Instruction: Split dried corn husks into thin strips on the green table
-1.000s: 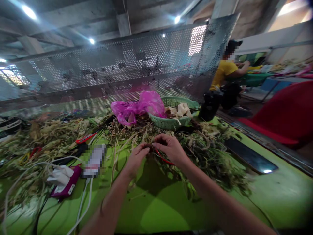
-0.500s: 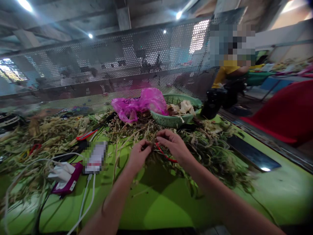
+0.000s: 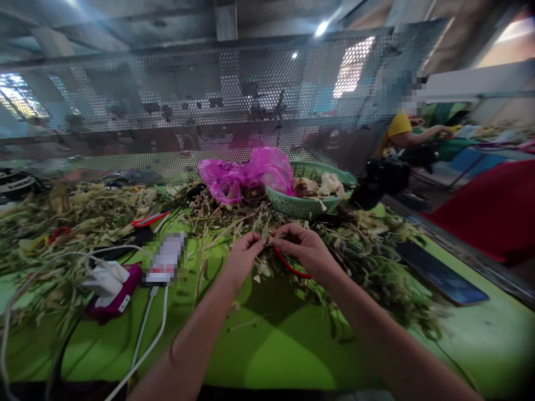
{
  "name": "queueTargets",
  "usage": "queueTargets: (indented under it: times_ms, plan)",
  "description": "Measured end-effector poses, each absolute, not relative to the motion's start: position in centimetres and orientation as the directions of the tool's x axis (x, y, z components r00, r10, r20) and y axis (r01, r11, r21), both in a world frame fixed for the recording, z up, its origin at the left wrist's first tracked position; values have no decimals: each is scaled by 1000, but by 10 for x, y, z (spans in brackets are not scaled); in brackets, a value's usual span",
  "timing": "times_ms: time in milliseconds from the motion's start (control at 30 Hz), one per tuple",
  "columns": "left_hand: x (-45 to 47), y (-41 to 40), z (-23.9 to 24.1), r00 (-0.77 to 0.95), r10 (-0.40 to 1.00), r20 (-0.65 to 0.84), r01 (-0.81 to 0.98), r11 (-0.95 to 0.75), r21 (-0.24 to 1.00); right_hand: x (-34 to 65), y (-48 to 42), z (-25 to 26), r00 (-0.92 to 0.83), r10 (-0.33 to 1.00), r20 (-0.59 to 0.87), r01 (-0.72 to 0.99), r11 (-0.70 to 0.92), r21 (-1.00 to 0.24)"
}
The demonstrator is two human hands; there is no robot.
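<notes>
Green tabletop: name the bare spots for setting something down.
Widest: the near middle of the green tabletop, between left forearm and right forearm, bar a thin pale stem. Another: near right, bordered by right forearm and black rectangular phone. Crowded: left and far side, with dried green-brown plants, white cables, round green plastic basket.

We can read no words, brands or numbers here: the pixelated phone (image 3: pixel 166 256) left of the green basket (image 3: pixel 297 206) yields nothing legible to us, nor does the dark-screened phone (image 3: pixel 443 273) to the basket's right.
</notes>
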State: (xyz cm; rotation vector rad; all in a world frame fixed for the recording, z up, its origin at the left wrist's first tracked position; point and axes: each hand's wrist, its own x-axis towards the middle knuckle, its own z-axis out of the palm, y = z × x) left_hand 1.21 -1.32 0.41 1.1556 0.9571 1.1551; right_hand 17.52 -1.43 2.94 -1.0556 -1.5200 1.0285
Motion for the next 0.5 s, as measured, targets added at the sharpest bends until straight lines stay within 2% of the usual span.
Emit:
queueTargets:
  times_ms: [367, 500]
  plan:
    - [9, -12, 5, 261, 961, 91, -121, -61, 991, 174, -14, 27, -50, 969, 242, 98, 246, -964]
    - [9, -9, 1, 249, 964, 88, -165, -47, 985, 172, -14, 23, -13, 961, 276, 70, 276, -959]
